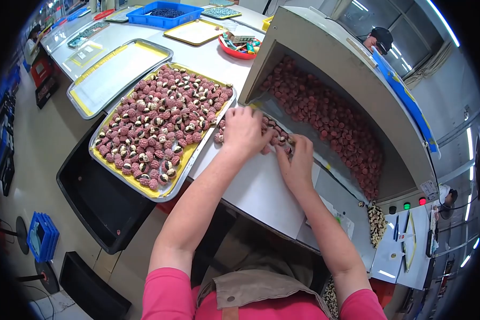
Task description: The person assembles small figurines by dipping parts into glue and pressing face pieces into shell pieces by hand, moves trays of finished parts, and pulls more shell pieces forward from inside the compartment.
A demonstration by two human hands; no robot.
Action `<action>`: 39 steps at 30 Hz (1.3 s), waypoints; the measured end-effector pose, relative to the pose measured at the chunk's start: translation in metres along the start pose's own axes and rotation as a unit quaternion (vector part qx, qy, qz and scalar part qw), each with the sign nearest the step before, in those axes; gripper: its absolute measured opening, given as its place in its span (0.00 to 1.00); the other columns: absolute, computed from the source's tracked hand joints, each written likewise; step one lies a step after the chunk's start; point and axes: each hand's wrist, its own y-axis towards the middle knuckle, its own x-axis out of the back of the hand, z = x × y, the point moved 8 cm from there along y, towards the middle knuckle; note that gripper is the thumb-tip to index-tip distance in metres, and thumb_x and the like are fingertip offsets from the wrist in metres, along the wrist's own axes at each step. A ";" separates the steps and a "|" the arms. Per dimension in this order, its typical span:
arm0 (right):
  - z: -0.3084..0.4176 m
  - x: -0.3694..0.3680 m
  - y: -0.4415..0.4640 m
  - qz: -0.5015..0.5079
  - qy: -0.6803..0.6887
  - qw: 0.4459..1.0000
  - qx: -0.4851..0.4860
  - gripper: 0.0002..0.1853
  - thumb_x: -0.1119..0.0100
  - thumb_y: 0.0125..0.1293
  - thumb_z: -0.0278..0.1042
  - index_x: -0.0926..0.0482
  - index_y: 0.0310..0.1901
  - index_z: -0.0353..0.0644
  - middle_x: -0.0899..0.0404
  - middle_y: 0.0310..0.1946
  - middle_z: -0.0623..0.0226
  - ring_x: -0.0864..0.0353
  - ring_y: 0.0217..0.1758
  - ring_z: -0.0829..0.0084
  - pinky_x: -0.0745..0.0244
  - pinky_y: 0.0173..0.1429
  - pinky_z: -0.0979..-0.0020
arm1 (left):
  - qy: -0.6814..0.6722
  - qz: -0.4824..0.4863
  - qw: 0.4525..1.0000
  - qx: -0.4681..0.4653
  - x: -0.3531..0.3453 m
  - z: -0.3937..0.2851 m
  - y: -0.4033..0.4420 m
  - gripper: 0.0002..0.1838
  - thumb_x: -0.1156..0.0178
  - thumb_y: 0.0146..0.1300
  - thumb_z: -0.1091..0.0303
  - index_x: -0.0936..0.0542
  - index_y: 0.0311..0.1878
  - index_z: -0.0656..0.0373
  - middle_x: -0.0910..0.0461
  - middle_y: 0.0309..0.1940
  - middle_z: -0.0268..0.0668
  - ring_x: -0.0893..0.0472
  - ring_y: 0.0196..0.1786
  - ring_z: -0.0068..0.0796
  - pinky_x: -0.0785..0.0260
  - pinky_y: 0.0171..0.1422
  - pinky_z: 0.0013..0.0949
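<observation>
Small pink, bumpy, raspberry-shaped pieces [276, 132] lie in a band along the foot of the grey hopper. My left hand [244, 130] is over the left part of this band, fingers bent and apart, thumb toward the pieces. Facing it from the right, my right hand [297, 162] has its thumb and fingers curled around a piece at the band's edge; the exact grip is partly hidden. Left of my hands, a metal tray [189, 160] with a yellow liner is heaped with similar pieces, several showing black-and-cream undersides.
The hopper [352, 69] holds many pink pieces. An unloaded tray [117, 69], a blue bin [168, 21] and a red bowl [240, 53] are farther back. A black crate [90, 197] sits below the loaded tray. Cream-and-dark pieces [377, 224] lie right. Another person's capped head [381, 40] is behind the hopper.
</observation>
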 end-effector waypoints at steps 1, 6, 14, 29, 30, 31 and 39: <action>0.003 -0.005 0.000 0.018 0.021 0.999 0.020 0.25 0.36 0.62 0.40 0.29 0.58 0.41 0.30 0.54 0.56 0.31 0.60 0.53 0.39 0.64 0.53 | 0.002 0.017 1.000 -0.018 -0.002 -0.005 -0.003 0.25 0.34 0.57 0.49 0.21 0.48 0.60 0.23 0.45 0.43 0.26 0.54 0.43 0.40 0.64 0.44; -0.003 0.005 -0.003 0.013 0.024 1.000 -0.011 0.22 0.37 0.64 0.41 0.27 0.57 0.43 0.29 0.54 0.58 0.30 0.59 0.54 0.38 0.62 0.52 | -0.044 -0.061 0.995 -0.065 0.027 -0.017 -0.038 0.25 0.35 0.58 0.50 0.21 0.52 0.58 0.23 0.49 0.43 0.28 0.59 0.43 0.42 0.65 0.44; -0.001 -0.010 0.004 -0.004 0.096 0.995 -0.022 0.19 0.37 0.64 0.43 0.23 0.51 0.42 0.28 0.50 0.58 0.30 0.57 0.55 0.36 0.60 0.58 | 0.017 -0.061 0.998 0.023 0.030 -0.005 -0.055 0.29 0.37 0.60 0.50 0.26 0.58 0.61 0.29 0.59 0.47 0.34 0.66 0.46 0.46 0.69 0.48; 0.038 -0.019 0.018 0.080 0.084 0.982 0.146 0.19 0.33 0.59 0.48 0.18 0.50 0.49 0.27 0.54 0.63 0.31 0.59 0.57 0.36 0.62 0.55 | 0.061 -0.003 0.998 0.028 0.053 -0.014 -0.082 0.50 0.34 0.49 0.33 0.31 0.64 0.65 0.28 0.55 0.45 0.33 0.61 0.41 0.48 0.66 0.46; 0.037 -0.018 0.015 0.093 0.094 0.980 0.150 0.18 0.33 0.59 0.47 0.17 0.49 0.49 0.27 0.54 0.63 0.30 0.59 0.57 0.36 0.62 0.55 | 0.053 -0.011 0.998 0.014 0.054 -0.015 -0.083 0.49 0.34 0.49 0.33 0.30 0.64 0.64 0.27 0.54 0.44 0.32 0.60 0.40 0.48 0.65 0.46; 0.035 -0.016 0.014 0.097 0.085 0.980 0.151 0.18 0.33 0.59 0.46 0.17 0.49 0.49 0.27 0.54 0.63 0.30 0.59 0.58 0.35 0.61 0.56 | 0.045 -0.020 0.999 0.001 0.054 -0.016 -0.084 0.48 0.33 0.48 0.34 0.29 0.63 0.63 0.27 0.53 0.42 0.32 0.60 0.39 0.48 0.65 0.47; 0.032 -0.023 0.025 0.043 0.086 0.982 0.163 0.20 0.34 0.60 0.44 0.20 0.53 0.50 0.27 0.54 0.61 0.29 0.57 0.56 0.35 0.61 0.57 | 0.031 -0.019 0.999 -0.024 0.040 -0.016 -0.082 0.42 0.33 0.51 0.44 0.31 0.65 0.60 0.29 0.58 0.41 0.35 0.65 0.41 0.58 0.74 0.60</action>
